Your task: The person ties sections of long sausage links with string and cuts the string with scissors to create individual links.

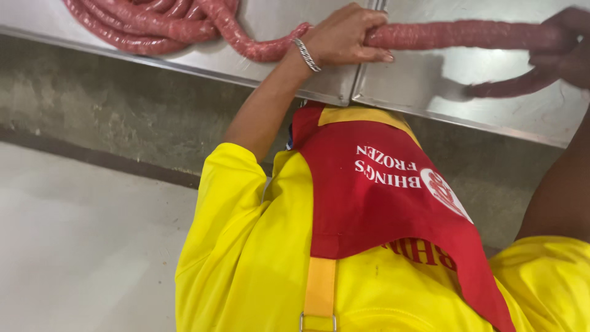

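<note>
A long pinkish-red sausage rope [455, 35] lies across the steel table [418, 92]. My left hand [344, 38], with a silver bracelet on its wrist, is closed around the rope near the seam between two table sheets. At the far right my right hand [568, 46] is blurred and wraps the same rope; a further length of sausage [510, 86] curves down below it. Left of my left hand the rope runs on into a coiled pile of sausage [153, 21].
The table's front edge [184, 64] runs diagonally across the top. Below it are a grey concrete wall [123, 110] and a pale floor [74, 246]. My yellow shirt [246, 264] and red apron [369, 209] fill the lower middle.
</note>
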